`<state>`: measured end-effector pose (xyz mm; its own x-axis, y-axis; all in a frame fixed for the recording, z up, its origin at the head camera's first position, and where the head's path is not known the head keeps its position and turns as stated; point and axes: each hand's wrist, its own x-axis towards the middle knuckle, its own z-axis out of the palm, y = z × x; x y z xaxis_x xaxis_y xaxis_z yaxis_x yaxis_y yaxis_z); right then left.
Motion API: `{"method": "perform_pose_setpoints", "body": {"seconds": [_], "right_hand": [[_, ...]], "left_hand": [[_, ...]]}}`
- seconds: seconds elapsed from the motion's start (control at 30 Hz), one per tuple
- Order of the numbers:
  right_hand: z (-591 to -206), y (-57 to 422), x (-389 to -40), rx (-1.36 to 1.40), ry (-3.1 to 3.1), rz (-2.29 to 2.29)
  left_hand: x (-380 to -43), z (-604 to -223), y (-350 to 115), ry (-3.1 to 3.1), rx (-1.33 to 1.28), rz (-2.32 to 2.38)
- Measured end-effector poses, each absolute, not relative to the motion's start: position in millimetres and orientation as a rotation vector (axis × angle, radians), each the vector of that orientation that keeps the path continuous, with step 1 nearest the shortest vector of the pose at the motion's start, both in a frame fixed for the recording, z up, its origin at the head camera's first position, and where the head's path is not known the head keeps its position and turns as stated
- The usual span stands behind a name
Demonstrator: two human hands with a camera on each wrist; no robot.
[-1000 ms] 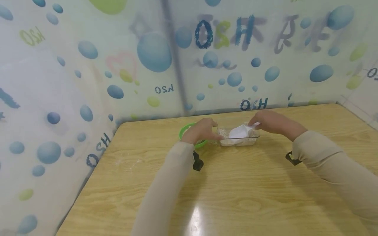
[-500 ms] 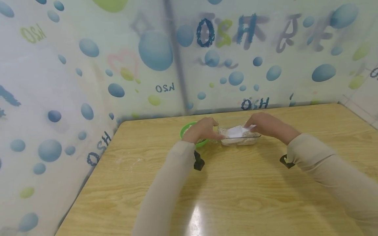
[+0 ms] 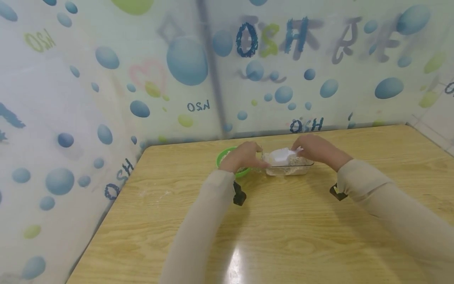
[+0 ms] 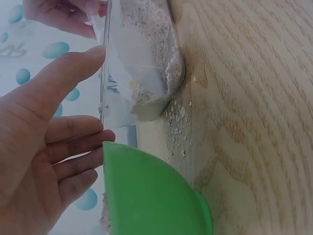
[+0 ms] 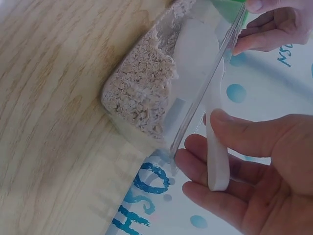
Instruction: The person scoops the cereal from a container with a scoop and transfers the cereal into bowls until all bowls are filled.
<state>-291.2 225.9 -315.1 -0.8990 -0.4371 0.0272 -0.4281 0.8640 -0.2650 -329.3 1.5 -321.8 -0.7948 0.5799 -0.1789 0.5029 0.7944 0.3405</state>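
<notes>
A clear rectangular container [image 3: 291,170] holding oat flakes [image 5: 139,85] stands near the table's back edge. My left hand [image 3: 244,156] holds its left end, thumb and fingers spread across the rim. My right hand [image 3: 316,148] grips the handle of a white scoop [image 3: 281,156] between thumb and fingers. The scoop's bowl is inside the container, low among the flakes at the left end, partly seen through the clear wall. Beside the container, under my left hand, stands a green bowl [image 4: 146,196] with flakes in it; my left forearm hides part of it in the head view.
Loose flakes [image 4: 178,120] lie on the wooden table [image 3: 283,228] between bowl and container. A patterned wall [image 3: 149,79] rises directly behind the table. Dark wrist mounts [image 3: 239,195] hang below both sleeves.
My right hand has moved left with the scoop, pushing it through the flakes toward the container's left end, and the scoop has tilted. The left hand stays at the container.
</notes>
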Motion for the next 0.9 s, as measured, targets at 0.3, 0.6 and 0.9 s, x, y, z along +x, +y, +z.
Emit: {"method": "perform_pose_setpoints", "body": {"seconds": [0.3,0.6,0.9], "right_hand": [[-311,225,-305,-0.697,2.983,-0.380],[-307,222,-304,-0.732,3.030,-0.343],[-312,226,-307,-0.786,3.068,-0.398]], "left_hand": [[-329,-322,2,2.710,0.843,0.415],[-330,-322,1,2.708,0.818,0.450],[-330,-323,1,2.703,0.792,0.485]]}}
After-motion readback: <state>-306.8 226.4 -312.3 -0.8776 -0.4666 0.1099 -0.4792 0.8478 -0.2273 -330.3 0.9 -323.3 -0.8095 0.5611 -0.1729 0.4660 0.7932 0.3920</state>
